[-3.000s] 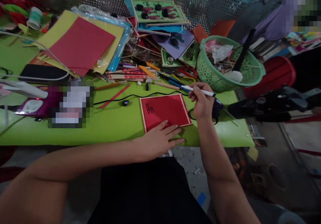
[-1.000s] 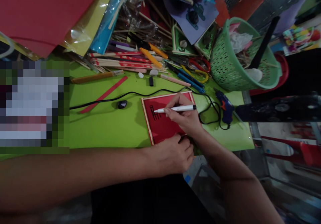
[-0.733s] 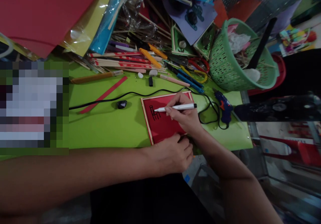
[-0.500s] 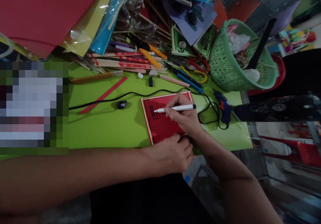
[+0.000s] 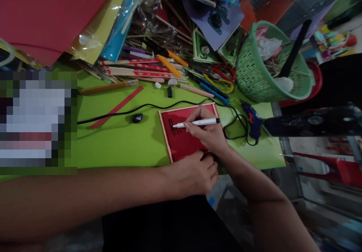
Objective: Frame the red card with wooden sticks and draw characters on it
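Note:
A red card with a pale stick frame [image 5: 181, 141] lies near the front edge of the green table [image 5: 121, 142]. A small black chair is drawn at its upper left. My right hand [image 5: 207, 131] rests on the card and grips a white marker [image 5: 198, 123], its tip at the drawing. My left hand [image 5: 195, 173] sits at the card's near edge with its fingers curled and pressed on that edge.
A black cord [image 5: 135, 109] runs across the table to a blue glue gun [image 5: 251, 118] right of the card. A green basket [image 5: 266, 67] stands at the back right. Pens, sticks, scissors and coloured paper sheets [image 5: 51, 11] crowd the back.
Since three seconds ago my right hand came down from the card's far right corner to the drawing, and my left hand curled at the near edge. Over the last second almost nothing moved.

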The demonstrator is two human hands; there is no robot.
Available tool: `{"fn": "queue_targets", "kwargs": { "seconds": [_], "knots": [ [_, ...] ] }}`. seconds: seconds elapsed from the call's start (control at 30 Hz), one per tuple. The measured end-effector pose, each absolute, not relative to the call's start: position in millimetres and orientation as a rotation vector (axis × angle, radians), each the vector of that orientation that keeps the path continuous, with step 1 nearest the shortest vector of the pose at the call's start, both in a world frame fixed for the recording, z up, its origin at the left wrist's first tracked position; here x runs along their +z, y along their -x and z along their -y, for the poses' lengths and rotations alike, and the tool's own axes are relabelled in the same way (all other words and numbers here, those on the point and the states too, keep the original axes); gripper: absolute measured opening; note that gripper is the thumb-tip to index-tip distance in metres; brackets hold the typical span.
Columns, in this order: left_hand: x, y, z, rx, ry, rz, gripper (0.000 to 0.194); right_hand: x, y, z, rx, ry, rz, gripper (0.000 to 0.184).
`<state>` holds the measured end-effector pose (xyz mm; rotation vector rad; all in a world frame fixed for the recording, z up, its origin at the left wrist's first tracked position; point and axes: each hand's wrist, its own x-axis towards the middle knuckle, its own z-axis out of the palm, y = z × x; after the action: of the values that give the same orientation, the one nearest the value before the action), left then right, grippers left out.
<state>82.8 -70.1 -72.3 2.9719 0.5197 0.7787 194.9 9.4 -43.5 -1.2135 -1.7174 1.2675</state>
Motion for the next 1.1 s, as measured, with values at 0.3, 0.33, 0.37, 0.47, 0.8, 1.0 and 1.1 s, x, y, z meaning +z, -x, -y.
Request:
{"fn": "queue_targets", "kwargs": {
  "seconds": [0.3, 0.33, 0.37, 0.47, 0.8, 1.0, 1.1],
  "knots": [
    [-72.5, -82.2, 70.0, 0.787, -2.974, -0.516, 0.022, -41.1, -194.3, -8.8, 1.246, 1.247, 1.713, 0.017],
    [-72.7, -82.1, 70.1, 0.784, -2.974, -0.516, 0.023, -41.1, -194.2, -8.7, 1.246, 1.253, 1.708, 0.017],
    [-72.9, -82.1, 70.2, 0.779, -2.975, -0.516, 0.023, -41.0, -194.2, -8.8, 1.245, 1.254, 1.704, 0.017],
    [-72.6, -82.0, 69.9, 0.765, -2.981, -0.514, 0.024, -41.7, -194.5, -9.4, 1.237, 1.253, 1.698, 0.018],
    [-69.6, -80.9, 69.2, 0.79, -2.984, -0.521, 0.023, -48.3, -199.4, -13.5, 1.304, 1.229, 1.618, 0.024],
    [-71.8, -81.6, 69.0, 0.763, -2.974, -0.505, 0.025, -45.5, -195.6, -9.4, 1.308, 1.221, 1.632, 0.023],
    [-71.7, -80.9, 68.9, 0.756, -2.97, -0.508, 0.025, -43.6, -194.7, -8.7, 1.315, 1.225, 1.651, 0.022]
  ]
}}
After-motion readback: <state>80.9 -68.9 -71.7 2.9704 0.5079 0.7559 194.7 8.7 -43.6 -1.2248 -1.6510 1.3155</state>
